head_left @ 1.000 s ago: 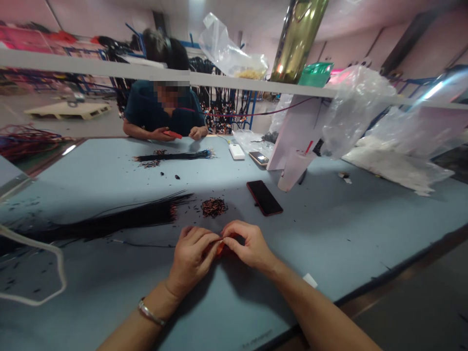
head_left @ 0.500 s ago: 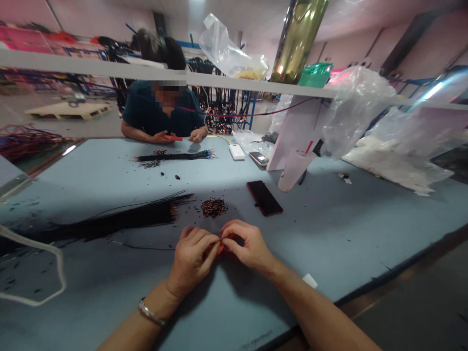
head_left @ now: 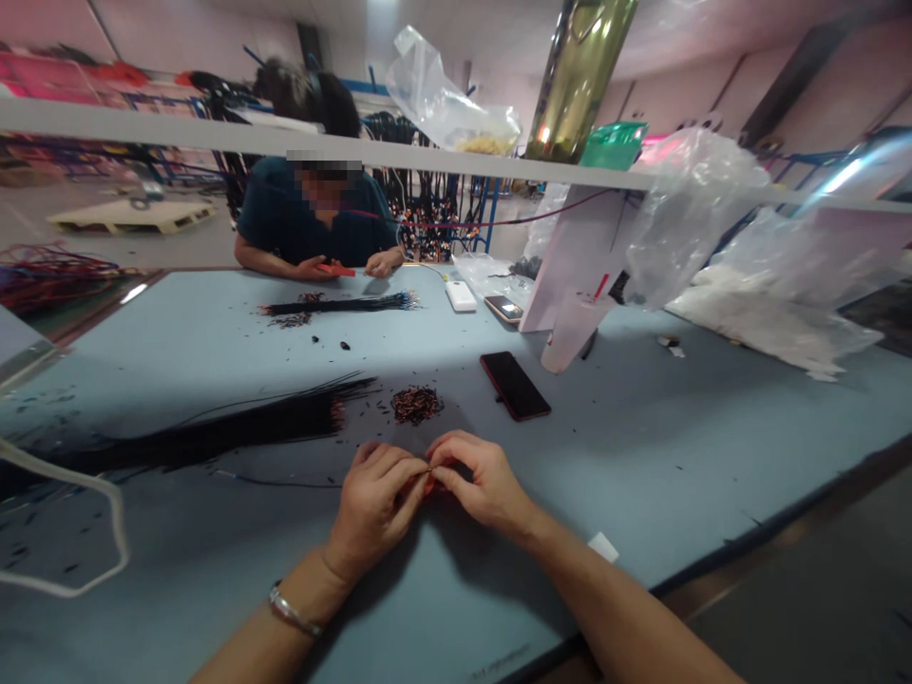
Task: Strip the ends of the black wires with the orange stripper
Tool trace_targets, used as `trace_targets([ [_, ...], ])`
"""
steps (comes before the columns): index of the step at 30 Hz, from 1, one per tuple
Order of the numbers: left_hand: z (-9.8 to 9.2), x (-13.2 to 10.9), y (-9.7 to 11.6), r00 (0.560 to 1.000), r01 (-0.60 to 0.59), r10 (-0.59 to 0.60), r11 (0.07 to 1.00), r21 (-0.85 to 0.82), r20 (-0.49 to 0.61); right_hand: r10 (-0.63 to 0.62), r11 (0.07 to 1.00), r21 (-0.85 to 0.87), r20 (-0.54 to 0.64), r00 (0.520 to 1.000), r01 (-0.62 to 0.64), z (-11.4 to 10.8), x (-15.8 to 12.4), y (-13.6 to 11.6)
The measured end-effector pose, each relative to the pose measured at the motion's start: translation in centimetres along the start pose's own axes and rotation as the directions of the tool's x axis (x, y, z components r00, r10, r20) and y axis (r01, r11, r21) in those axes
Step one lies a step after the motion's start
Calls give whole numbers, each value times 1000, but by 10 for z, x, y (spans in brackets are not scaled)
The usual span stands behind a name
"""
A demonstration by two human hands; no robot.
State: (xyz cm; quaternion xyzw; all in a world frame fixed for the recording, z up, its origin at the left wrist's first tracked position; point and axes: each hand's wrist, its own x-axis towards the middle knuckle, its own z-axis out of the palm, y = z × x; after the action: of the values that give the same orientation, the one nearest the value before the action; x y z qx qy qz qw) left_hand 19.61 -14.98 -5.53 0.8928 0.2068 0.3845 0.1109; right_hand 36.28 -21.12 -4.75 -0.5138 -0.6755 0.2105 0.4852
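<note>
On the blue worktable [head_left: 641, 456], the black wire bundle [head_left: 235, 432] lies at ten o'clock from our hands and the dark phone [head_left: 514, 385] at one o'clock. Our left hand [head_left: 374, 508] and right hand [head_left: 479, 483] meet fingertip to fingertip, both pinching a small red piece [head_left: 429, 487] that is mostly hidden between them.

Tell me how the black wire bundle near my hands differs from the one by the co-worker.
The near bundle is longer and thicker; the far bundle is short and slim. The near bundle's right tips look reddish, the far bundle's bluish. Both lie flat on the blue table, tips pointing right, scraps beside them.
</note>
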Motion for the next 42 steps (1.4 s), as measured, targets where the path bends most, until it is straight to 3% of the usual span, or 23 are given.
trace_targets([
  [42, 1, 0, 0, 999, -35, 35, 999, -14, -25, 21, 1000, 8, -34, 999, -21, -1, 0, 1],
])
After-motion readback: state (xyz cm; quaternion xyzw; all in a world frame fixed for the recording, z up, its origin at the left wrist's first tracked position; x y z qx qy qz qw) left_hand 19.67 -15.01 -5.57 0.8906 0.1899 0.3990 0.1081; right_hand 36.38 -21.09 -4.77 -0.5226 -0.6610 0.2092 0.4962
